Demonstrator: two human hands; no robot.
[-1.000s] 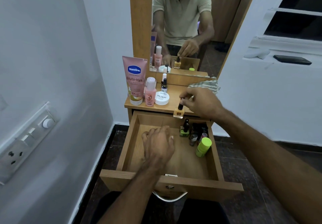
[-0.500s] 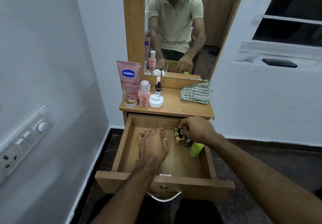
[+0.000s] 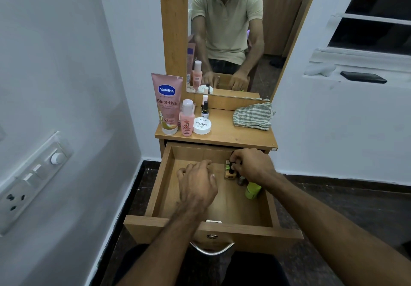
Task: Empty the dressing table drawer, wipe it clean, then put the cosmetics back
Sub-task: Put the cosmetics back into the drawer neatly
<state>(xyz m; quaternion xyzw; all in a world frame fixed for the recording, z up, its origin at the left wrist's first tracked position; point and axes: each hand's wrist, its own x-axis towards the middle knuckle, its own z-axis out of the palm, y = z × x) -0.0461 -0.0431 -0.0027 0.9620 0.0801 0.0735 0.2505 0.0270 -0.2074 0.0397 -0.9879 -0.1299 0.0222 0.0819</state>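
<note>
Place: at the dressing table, drawer pulled fully out below the mirror
Right hand: right hand reaches into the far right corner of the drawer, fingers curled round the dark cap of an orange nail polish bottle, pinching it
Left hand: left hand lies palm down over the middle of the drawer floor, fingers loosely bent, gripping nothing; whether it touches the wood I cannot tell
Inside the drawer: a small cluster of bottles in the far right corner, with a green bottle just in front of them; most of the floor is bare wood
On the tabletop: pink lotion tube, small pink bottle, round white jar and a dark-capped little bottle stand together at the left; a striped cloth lies bunched at the right
Progress: judging by the split, the job is partway through either emptying or refilling, and these frames alone do not settle which
Left to do: if refilling, the four items on top need to go into the drawer; if emptying, the corner cluster must come out before the cloth is used
Risk: the bottles stand close, so one may tip a neighbour
</note>
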